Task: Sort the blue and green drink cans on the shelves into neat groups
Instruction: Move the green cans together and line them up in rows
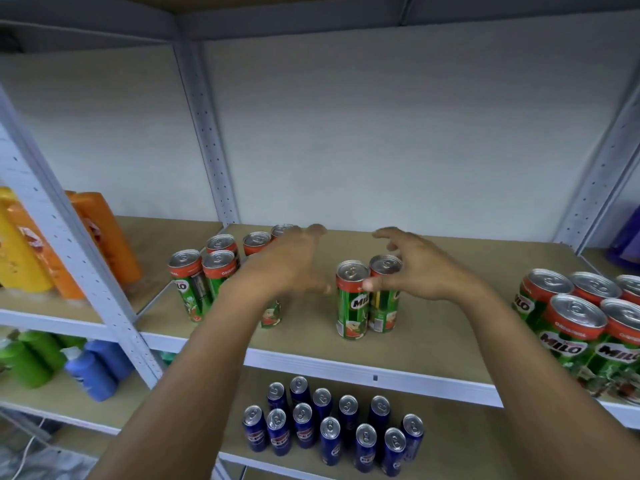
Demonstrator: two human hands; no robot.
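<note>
Nearest us, blue cans (pixel 332 427) stand clustered on the lower shelf (pixel 450 445). Above, on the upper shelf (pixel 311 344), our right hand (pixel 412 268) pinches the back can of a green pair (pixel 367 299) at its rim. Our left hand (pixel 287 265), blurred, hovers with straight fingers beside more green cans (pixel 207 275); others (pixel 585 317) stand far right.
</note>
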